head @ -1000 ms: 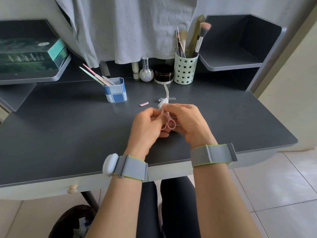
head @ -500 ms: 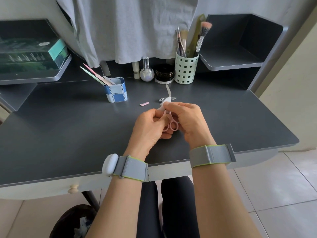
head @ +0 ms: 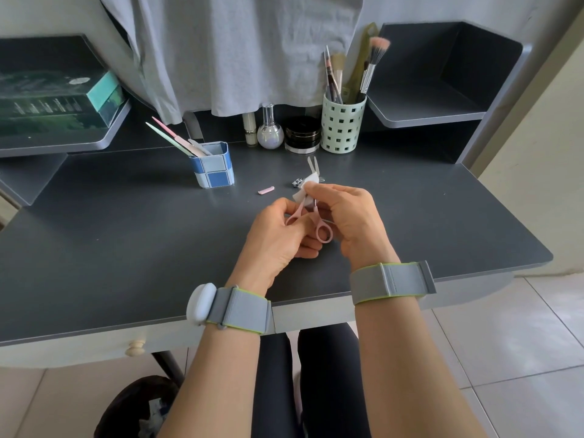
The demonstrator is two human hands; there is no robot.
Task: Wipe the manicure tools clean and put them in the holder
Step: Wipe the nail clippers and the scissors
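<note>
Over the middle of the desk I hold small pink-handled scissors [head: 323, 230], blades slightly apart and pointing away from me. My left hand [head: 278, 235] grips one pink handle. My right hand [head: 344, 213] pinches a white wipe [head: 305, 188] around the blades just above the pivot. The blue-and-white checked holder [head: 215, 167] stands to the left at the back with several nail files leaning out of it. A silver nail clipper [head: 297, 183] lies on the desk behind the wipe, partly hidden. A small pink piece [head: 266, 191] lies left of it.
A pale green perforated cup [head: 343, 128] with makeup brushes, a black jar [head: 302, 134], a round bottle [head: 270, 134] and a small tube stand along the back. Grey cloth hangs above. A teal box [head: 57, 99] sits on the left shelf. A bin [head: 136, 409] stands under the desk.
The scissor handles have spread apart, with one ring now hanging free between my hands. The wipe has slid a little along the blades.
</note>
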